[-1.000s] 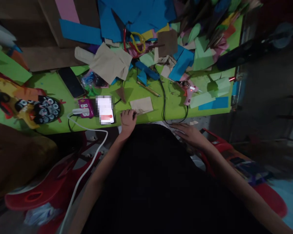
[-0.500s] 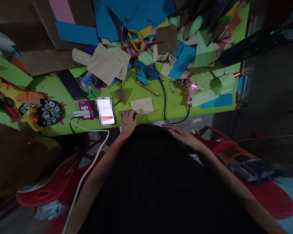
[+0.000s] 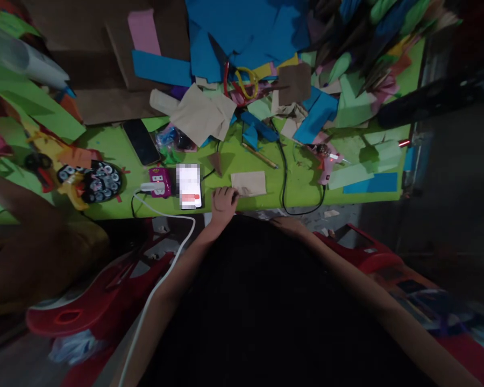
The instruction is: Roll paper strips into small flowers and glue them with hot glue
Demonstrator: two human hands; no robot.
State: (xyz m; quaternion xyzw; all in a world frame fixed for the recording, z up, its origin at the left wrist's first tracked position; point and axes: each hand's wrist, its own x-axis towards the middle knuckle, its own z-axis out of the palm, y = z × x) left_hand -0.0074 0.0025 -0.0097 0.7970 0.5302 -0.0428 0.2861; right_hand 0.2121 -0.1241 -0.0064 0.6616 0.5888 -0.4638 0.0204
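Observation:
My left hand (image 3: 225, 203) rests at the near edge of the green table, its fingers curled. Whatever lies inside them, if anything, is hidden. Just right of its fingertips lies a small beige paper piece (image 3: 248, 183); I cannot tell whether they touch. A phone with a lit, blurred screen (image 3: 190, 188) is on the left of this hand. Against the front of my black shirt (image 3: 242, 301), below the table edge, my right hand (image 3: 289, 226) lies with fingers stretched out, partly hidden. Nothing shows in it. A pink glue gun (image 3: 327, 167) and a pencil (image 3: 260, 155) lie farther up.
Scissors (image 3: 246, 83), blue paper (image 3: 246, 32) and many scraps cover the far side. A dark phone (image 3: 141, 142) and a purple power adapter (image 3: 159, 182) lie left. A white cable (image 3: 161, 280) crosses my left arm. Another person's arm (image 3: 4, 199) reaches in. Red chairs (image 3: 105, 301) stand below.
The view has shifted, so the table things appear farther right and slightly lower. My right hand has drawn in against my shirt, its fingers less visible. My left hand stays at the table edge.

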